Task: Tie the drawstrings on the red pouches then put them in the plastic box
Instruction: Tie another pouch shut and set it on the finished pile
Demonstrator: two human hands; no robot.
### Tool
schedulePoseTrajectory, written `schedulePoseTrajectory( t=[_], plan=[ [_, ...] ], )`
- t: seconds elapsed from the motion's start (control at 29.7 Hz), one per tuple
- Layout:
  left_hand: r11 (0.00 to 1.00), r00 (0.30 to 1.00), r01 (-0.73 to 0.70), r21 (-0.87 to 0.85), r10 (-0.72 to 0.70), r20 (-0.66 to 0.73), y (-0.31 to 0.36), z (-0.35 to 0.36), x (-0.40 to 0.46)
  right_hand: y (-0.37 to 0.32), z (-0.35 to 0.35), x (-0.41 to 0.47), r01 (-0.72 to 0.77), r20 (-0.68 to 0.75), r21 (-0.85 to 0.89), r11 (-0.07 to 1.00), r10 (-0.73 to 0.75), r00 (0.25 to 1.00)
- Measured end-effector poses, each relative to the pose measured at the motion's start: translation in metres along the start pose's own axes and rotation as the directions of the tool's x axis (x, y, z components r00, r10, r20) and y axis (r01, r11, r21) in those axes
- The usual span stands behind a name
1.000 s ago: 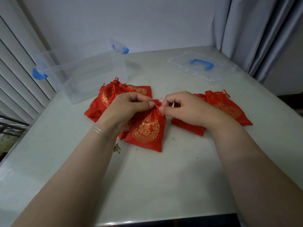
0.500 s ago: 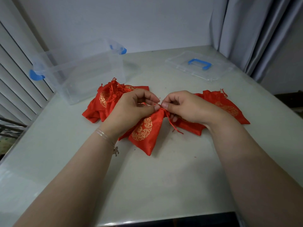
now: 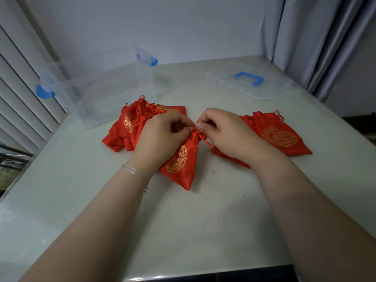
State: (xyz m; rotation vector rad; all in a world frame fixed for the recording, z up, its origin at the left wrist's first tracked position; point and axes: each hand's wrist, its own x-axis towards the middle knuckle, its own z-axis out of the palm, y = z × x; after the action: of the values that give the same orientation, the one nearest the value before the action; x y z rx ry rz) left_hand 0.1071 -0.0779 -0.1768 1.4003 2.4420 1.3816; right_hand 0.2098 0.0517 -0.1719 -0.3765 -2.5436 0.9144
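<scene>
Head view showed both hands at the pouch (image 3: 180,165) neck: left hand (image 3: 160,137) pinched the gathered mouth, right hand (image 3: 225,133) pinched the drawstring (image 3: 203,138). Pouch lay on the counter (image 3: 203,220), plastic box (image 3: 105,88) just behind. Best bet was pulling the cords evenly, snugging the knot against the gathers.

pouch (image 3: 181,159) mouth now cinched, hands (image 3: 195,129) closer

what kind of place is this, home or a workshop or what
Probably a room in a home, not a workshop: a plain pale table pushed into a corner, grey curtains on the right and white slatted blinds on the left. No tools or machines show, only pouches and a clear plastic box.
</scene>
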Motion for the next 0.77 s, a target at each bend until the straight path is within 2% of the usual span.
schedulePoseTrajectory(
  t=[0.17, 0.3, 0.37, 0.57, 0.77],
  plan=[
    [0.98, 0.981, -0.187, 0.063, 0.19, -0.046, 0.002, 0.004, -0.002, 0.006, -0.002, 0.003, -0.22, 0.059, 0.205, 0.954, 0.212, 0.975],
    [0.955, 0.957, -0.268, 0.124, 0.279, -0.081, -0.003, 0.006, 0.0, 0.011, -0.002, 0.003, -0.215, 0.147, 0.433, 0.875, 0.166, 0.975],
    [0.943, 0.947, -0.297, 0.147, 0.311, -0.08, -0.005, 0.006, 0.001, 0.011, -0.004, 0.003, -0.209, 0.184, 0.487, 0.848, 0.134, 0.974],
    [0.868, 0.894, -0.416, 0.273, 0.445, -0.053, -0.006, 0.007, 0.001, 0.017, -0.014, 0.005, -0.243, 0.221, 0.481, 0.843, 0.152, 0.963],
    [0.754, 0.809, -0.542, 0.372, 0.587, -0.011, -0.009, 0.004, 0.003, 0.017, -0.021, 0.004, -0.173, 0.216, 0.411, 0.895, 0.089, 0.972]
  ],
)
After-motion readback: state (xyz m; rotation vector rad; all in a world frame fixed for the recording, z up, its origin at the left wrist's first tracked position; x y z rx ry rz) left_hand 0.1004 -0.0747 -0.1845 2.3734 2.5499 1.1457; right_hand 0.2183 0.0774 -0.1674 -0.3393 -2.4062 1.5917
